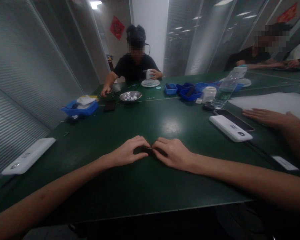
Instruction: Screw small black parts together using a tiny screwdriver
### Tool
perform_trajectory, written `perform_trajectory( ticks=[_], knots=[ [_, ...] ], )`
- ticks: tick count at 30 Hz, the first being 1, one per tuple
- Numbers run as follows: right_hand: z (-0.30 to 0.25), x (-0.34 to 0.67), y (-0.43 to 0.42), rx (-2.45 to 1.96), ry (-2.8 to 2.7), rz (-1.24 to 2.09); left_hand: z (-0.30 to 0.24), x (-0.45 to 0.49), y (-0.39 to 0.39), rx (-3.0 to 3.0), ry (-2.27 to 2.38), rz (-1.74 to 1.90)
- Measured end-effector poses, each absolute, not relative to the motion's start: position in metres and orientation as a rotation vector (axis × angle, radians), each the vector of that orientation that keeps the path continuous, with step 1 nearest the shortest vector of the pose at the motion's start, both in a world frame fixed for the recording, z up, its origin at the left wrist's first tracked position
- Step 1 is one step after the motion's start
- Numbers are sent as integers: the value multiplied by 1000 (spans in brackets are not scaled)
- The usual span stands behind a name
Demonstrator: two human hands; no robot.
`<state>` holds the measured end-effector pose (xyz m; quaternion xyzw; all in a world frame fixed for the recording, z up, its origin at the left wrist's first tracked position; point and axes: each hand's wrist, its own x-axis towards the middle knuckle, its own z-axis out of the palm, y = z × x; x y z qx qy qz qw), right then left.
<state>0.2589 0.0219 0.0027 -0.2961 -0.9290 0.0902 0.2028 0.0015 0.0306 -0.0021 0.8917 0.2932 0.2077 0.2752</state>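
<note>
Near the front of the dark green table [110,180], my two hands meet almost fingertip to fingertip. My left hand [130,150] pinches a small dark object [147,149] between thumb and fingers; its kind is too small and dim to make out. From the other side my right hand [173,154] has its thumb and fingers closed at the object's right end. Whether the right fingers hold that same piece or another one is hidden. Both forearms rest low over the tabletop.
White power banks [231,128] lie right and left, with a phone [233,120] and a water bottle [225,88] at right. A metal dish [130,96] and blue trays [86,108] stand farther back. Another person's hand [267,117] rests at right; a person [137,66] sits opposite.
</note>
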Motion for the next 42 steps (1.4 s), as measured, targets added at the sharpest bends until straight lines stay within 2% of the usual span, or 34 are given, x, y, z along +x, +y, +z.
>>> perform_trajectory(
  ticks=[8, 21, 25, 31, 36, 42],
  knots=[
    [1, 262, 25, -1092, -2485, 255, 6, 2, 28, 2356, 967, 622],
    [4, 260, 24, -1142, -2520, 268, -4, -12, 39, 2690, 912, 567],
    [4, 261, 24, -1141, -2522, 285, -8, -57, 76, 2692, 1113, 589],
    [4, 263, 25, -1108, -2527, 315, -16, -178, 129, 2570, 1644, 591],
    [3, 263, 26, -1095, -2528, 305, -20, -265, 135, 2488, 1973, 523],
    [3, 260, 26, -1109, -2529, 297, -22, -307, 131, 2352, 2144, 528]
  ],
)
